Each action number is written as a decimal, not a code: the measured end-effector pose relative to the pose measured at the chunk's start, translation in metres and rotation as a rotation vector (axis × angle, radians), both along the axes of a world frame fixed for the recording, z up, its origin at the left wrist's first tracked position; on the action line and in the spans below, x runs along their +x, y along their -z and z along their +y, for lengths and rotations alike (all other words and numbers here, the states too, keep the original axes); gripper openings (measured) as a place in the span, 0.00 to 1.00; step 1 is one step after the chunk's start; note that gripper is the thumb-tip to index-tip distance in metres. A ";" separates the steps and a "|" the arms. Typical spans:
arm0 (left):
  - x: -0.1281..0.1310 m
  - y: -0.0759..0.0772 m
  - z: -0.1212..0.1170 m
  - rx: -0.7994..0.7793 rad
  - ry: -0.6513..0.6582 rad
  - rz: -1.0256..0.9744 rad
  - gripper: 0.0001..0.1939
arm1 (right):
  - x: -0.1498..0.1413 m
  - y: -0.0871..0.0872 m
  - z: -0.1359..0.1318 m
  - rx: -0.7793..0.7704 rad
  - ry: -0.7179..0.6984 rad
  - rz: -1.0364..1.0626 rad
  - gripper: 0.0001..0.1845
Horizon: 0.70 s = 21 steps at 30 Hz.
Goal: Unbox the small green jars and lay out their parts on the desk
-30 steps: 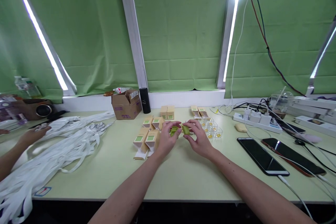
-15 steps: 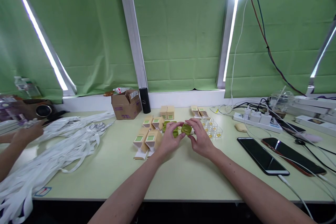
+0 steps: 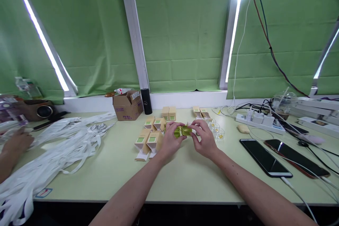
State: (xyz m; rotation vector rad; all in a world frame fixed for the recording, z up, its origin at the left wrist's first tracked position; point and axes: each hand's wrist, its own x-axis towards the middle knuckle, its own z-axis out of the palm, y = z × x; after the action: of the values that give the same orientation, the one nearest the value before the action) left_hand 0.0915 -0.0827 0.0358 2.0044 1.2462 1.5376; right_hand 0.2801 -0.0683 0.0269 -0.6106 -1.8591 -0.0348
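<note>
My left hand [image 3: 169,142] and my right hand [image 3: 203,137] meet over the middle of the pale green table [image 3: 169,180]. Both pinch small round green pieces [image 3: 182,131], which are pressed together between the fingertips. Just left of my left hand stand several small tan cartons with green labels [image 3: 151,137], some lying open. Beyond my right hand lies a clear tray with small yellow discs [image 3: 217,130].
A heap of white straps [image 3: 53,144] covers the left side, where another person's hand [image 3: 16,143] works. A brown cardboard box [image 3: 127,105] and a black cylinder [image 3: 146,101] stand at the back. Two phones [image 3: 278,155], a power strip [image 3: 259,120] and cables lie at right.
My two hands have brought the green pieces together, from apart to touching. The other person's hand at the left has drawn back toward the table's left edge.
</note>
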 end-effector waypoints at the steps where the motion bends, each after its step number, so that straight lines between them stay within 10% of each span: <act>1: 0.000 0.001 0.000 0.023 0.006 0.024 0.23 | 0.000 0.000 0.001 0.029 0.032 0.002 0.18; 21: 0.002 0.002 -0.003 0.340 0.040 0.249 0.21 | -0.004 0.002 0.002 0.132 0.199 -0.051 0.10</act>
State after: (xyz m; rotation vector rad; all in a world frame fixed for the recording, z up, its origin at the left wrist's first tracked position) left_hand 0.0939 -0.0853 0.0335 2.4849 1.0773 1.6064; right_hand 0.2762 -0.0663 0.0250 -0.7050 -1.8222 -0.3044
